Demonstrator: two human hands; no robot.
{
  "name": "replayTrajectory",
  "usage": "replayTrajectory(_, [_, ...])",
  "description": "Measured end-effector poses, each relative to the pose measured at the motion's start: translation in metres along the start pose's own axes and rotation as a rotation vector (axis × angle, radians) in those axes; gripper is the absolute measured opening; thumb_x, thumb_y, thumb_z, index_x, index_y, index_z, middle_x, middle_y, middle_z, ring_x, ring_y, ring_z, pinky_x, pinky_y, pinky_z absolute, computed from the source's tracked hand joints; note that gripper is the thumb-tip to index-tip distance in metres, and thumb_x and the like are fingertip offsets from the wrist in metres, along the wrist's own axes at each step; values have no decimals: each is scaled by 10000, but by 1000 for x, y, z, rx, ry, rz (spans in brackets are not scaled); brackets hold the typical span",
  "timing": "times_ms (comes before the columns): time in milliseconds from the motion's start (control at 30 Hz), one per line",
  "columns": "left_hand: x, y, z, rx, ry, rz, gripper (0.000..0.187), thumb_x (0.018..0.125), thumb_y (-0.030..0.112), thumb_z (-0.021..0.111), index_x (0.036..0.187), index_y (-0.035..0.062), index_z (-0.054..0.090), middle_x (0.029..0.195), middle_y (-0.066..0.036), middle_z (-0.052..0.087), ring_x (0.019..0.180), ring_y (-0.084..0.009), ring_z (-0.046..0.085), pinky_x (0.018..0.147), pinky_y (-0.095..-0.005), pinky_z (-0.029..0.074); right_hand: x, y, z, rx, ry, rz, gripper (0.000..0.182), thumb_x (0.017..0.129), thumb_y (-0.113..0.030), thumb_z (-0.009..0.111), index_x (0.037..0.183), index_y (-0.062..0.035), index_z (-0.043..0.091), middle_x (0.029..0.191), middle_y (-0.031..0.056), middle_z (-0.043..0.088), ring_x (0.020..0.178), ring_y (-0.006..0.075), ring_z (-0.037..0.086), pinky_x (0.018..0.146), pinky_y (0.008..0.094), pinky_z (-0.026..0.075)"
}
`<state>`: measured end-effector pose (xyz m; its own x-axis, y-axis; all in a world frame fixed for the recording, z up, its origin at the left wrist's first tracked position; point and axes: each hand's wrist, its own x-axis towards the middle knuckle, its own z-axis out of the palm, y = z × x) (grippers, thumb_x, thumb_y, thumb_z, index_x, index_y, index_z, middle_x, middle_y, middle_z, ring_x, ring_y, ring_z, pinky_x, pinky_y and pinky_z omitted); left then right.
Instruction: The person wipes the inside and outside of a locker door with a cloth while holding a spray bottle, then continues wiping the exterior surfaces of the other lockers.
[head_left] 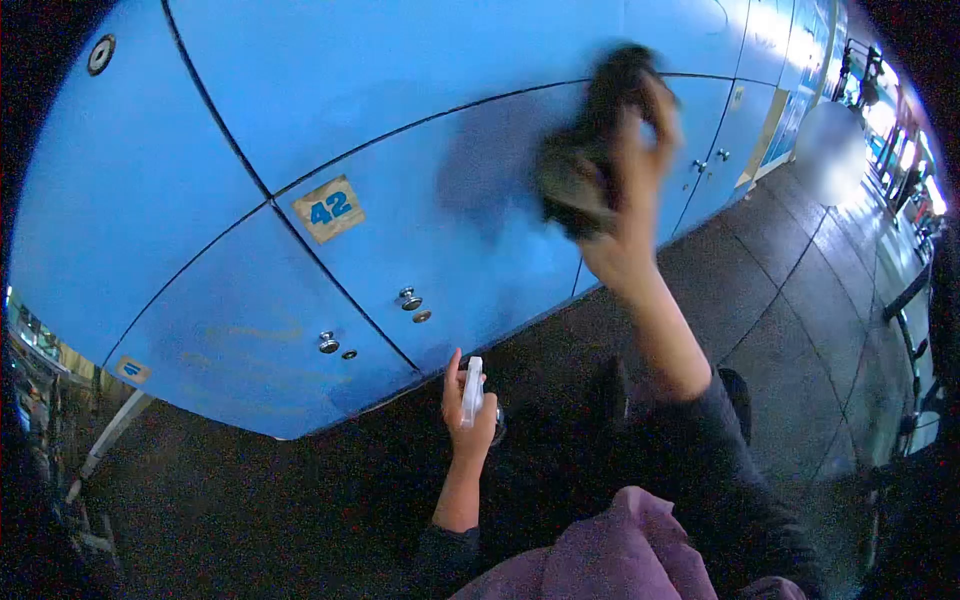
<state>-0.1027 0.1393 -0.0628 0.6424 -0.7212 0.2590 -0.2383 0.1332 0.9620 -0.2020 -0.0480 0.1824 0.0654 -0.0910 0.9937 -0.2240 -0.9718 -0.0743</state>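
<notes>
My right hand (638,195) is raised in front of the blue locker doors, its fingers bent around a dark cloth (575,180). Motion blurs both, and the bunched cloth overlaps the door marked 42 (400,200). Lower down, near the bottom edge of the lockers, my left hand (468,415) is closed around a spray bottle. Only the white spray head (474,385) shows clearly; the bottle's body is mostly hidden by the hand and the dark background.
Small round metal knobs (410,298) stick out of the locker doors. A purple fabric (610,550) lies across the front of my body. Dark tiled floor (790,290) runs along the lockers to the right, with equipment (870,75) at the far right.
</notes>
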Motion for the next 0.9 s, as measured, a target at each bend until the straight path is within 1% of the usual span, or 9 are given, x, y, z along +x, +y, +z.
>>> replayTrajectory(100, [4, -6, 0, -16, 11, -8, 771, 668, -100, 512, 1388, 109, 333, 1020, -67, 524, 912, -148, 538, 780, -259, 457, 9, -14, 60, -83, -116, -16, 643, 812, -388, 565, 1392, -192, 370, 1456, 226, 192, 1331, 446, 170, 1059, 584, 123])
replayTrajectory(200, [5, 1, 4, -30, 30, -78, 766, 667, -95, 515, 1387, 89, 333, 990, -70, 528, 904, -155, 535, 795, -270, 457, -10, -24, 81, -210, -123, -70, 620, 846, -576, 401, 1374, -251, 402, 1482, 183, 207, 1354, 407, 172, 1035, 630, 95])
replayTrajectory(267, [8, 2, 3, -14, 41, -72, 753, 667, -92, 521, 1382, 58, 339, 932, -74, 532, 875, -162, 531, 811, -291, 459, -43, -25, 87, -236, -172, -139, 561, 848, -569, 403, 1354, -325, 415, 1462, 91, 300, 1330, 342, 273, 1028, 625, 131])
replayTrajectory(433, [8, -5, -1, 41, 32, -35, 777, 665, -96, 494, 1399, 68, 297, 1044, -101, 538, 942, -172, 534, 825, -269, 443, -182, -5, 75, -220, -470, -272, 537, 794, -490, 543, 1314, -436, 421, 1382, -76, 412, 1141, 171, 455, 911, 551, 339])
replayTrajectory(533, [8, -6, -1, 39, 70, -80, 776, 672, -91, 504, 1402, 62, 288, 1045, -111, 541, 937, -183, 541, 833, -285, 447, -282, 18, 54, -313, -809, -346, 480, 824, -500, 530, 1293, -466, 432, 1283, -77, 453, 1112, 190, 420, 891, 475, 357])
replayTrajectory(633, [8, 0, 0, 35, 76, -132, 771, 686, -82, 530, 1404, 55, 285, 1015, -114, 552, 926, -196, 560, 836, -318, 466, -325, 29, 36, -287, -1037, -272, 526, 816, -472, 542, 1320, -462, 393, 1345, -117, 407, 1150, 154, 414, 898, 498, 400])
replayTrajectory(733, [9, 0, 2, 61, 62, -124, 775, 687, -81, 531, 1407, 57, 279, 1015, -112, 556, 925, -198, 565, 832, -319, 470, -311, 30, 38, -184, -910, -151, 533, 819, -459, 546, 1329, -447, 390, 1383, -106, 385, 1179, 168, 411, 916, 534, 397])
replayTrajectory(800, [9, -3, 1, 90, 50, -102, 776, 687, -83, 527, 1407, 58, 278, 1004, -109, 562, 920, -197, 568, 825, -313, 472, -257, 22, 45, -207, -771, -84, 494, 829, -463, 543, 1308, -428, 429, 1402, -35, 374, 1205, 237, 399, 950, 580, 330])
replayTrajectory(900, [9, 5, 1, 109, 65, -170, 775, 686, -83, 523, 1407, 60, 278, 989, -110, 576, 919, -199, 577, 822, -306, 472, -140, 15, 62, -233, -331, 60, 543, 814, -494, 534, 1322, -313, 462, 1466, 164, 249, 1335, 406, 216, 1008, 650, 159])
